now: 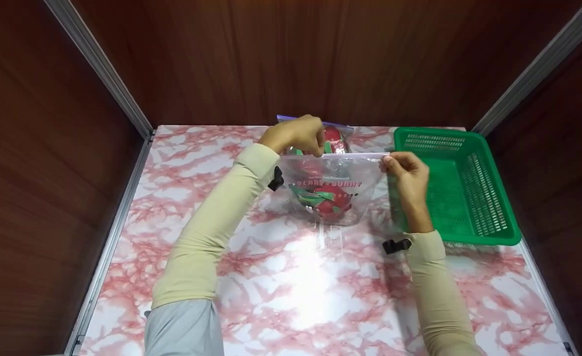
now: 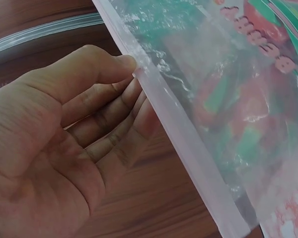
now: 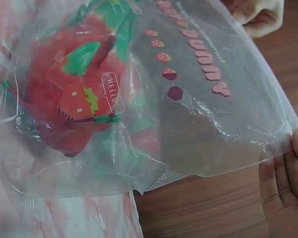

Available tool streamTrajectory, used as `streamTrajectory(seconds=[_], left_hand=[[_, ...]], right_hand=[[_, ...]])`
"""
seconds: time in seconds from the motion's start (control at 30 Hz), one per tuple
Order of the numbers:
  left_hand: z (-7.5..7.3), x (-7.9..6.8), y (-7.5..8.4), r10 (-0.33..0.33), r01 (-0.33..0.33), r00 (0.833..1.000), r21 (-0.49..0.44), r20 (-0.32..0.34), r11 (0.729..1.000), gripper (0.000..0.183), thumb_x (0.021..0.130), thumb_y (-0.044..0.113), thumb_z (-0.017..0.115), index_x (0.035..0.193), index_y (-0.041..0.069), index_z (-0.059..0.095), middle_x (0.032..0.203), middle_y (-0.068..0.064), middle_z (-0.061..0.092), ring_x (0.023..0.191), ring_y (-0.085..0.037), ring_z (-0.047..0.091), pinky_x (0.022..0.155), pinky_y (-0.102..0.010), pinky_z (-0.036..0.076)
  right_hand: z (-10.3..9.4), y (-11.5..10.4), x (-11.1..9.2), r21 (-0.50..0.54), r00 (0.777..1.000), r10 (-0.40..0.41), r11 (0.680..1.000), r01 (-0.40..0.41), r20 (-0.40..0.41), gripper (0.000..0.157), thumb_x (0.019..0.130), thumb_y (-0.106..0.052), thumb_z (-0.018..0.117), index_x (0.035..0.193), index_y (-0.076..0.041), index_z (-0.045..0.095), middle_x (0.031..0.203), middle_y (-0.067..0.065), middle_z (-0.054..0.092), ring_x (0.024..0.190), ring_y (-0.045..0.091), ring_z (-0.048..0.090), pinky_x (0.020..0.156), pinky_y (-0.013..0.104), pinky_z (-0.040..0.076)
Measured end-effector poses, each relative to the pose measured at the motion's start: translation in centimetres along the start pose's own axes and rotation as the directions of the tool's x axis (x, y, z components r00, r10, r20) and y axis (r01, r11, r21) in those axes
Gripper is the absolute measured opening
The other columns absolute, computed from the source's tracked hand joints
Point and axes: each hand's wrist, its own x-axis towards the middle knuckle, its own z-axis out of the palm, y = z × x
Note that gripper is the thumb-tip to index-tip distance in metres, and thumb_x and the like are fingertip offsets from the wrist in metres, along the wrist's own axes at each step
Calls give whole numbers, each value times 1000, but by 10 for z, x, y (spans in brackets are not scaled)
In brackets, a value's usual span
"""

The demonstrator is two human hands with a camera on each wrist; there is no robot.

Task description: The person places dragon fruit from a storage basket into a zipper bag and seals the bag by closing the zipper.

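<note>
A clear zip bag (image 1: pixel 365 173) with pink "Berry Bunny" lettering hangs upright between the hands, its pale pink zip strip (image 2: pixel 176 129) along the top. Inside lies a red fruit with green scales that looks like a dragon fruit (image 3: pixel 49 89), seen through the plastic in all views. My left hand (image 1: pixel 298 134) reaches over the bag's top and pinches the zip strip between thumb and fingers left of its middle. At the strip's right end, my right hand (image 1: pixel 409 173) pinches the bag's upper corner.
Directly behind stands a second zip bag (image 1: pixel 337 126) with a purple strip and red and green contents, partly covered by the left hand. A green plastic basket (image 1: pixel 498 198) sits at the right on the marbled table (image 1: pixel 172 198). Dark wooden panels (image 1: pixel 291 59) enclose the table.
</note>
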Motion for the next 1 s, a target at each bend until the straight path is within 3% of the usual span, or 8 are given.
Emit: streamTrajectory(seconds=[0.37,0.73,0.9,1.0], left_hand=[[-1,-5,-11,21,-20,1000,59,-19,998,10,91,10,72,87,7,81,70,3,59,67,-11,47,54,-24,34],[-4,-11,-18,23,-22,1000,38,-19,999,17,90,9,73,73,12,71,64,4,51,58,-10,43,50,-23,31],[-6,-13,-21,-8,8,1000,31,-22,999,7,91,14,77,87,10,80,76,2,60,63,-10,49,52,-22,41],[-6,-14,-23,-3,4,1000,45,-26,999,11,92,16,78,96,7,84,83,0,67,68,-11,53,56,-22,46]], right_hand=[[-5,1,0,-30,1000,2,1000,-2,-25,19,94,3,78,96,19,69,75,0,76,69,10,72,64,23,62],[-8,0,3,-67,998,10,998,-13,-55,16,94,5,76,96,20,70,73,0,74,65,10,67,61,23,58],[-9,1,4,-42,998,-3,999,1,-58,17,95,10,72,98,26,66,74,1,74,66,9,67,62,23,58],[-11,2,5,-42,998,0,999,-2,-65,18,94,10,73,99,26,66,74,-1,74,67,8,67,62,22,58]])
